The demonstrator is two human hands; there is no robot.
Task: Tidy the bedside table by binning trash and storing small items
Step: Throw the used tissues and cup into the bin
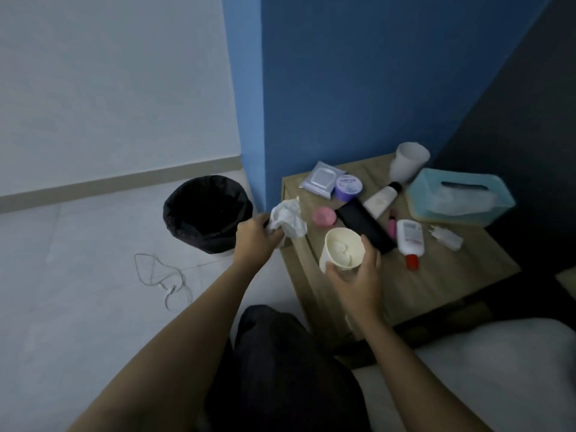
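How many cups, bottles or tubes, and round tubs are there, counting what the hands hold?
Cups: 2, one in the right hand, one by the wall
Bottles or tubes: 2
Round tubs: 2
Total: 6

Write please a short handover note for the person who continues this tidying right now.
Left hand: holds crumpled tissue, between table and bin.
Right hand: holds paper cup at the bedside table's front edge.
Bin: on the floor, left of the table.
Done: nothing visibly binned.
Left: drop the tissue and cup in; store bottles, jars, wipes, charger; second cup stands at the back.
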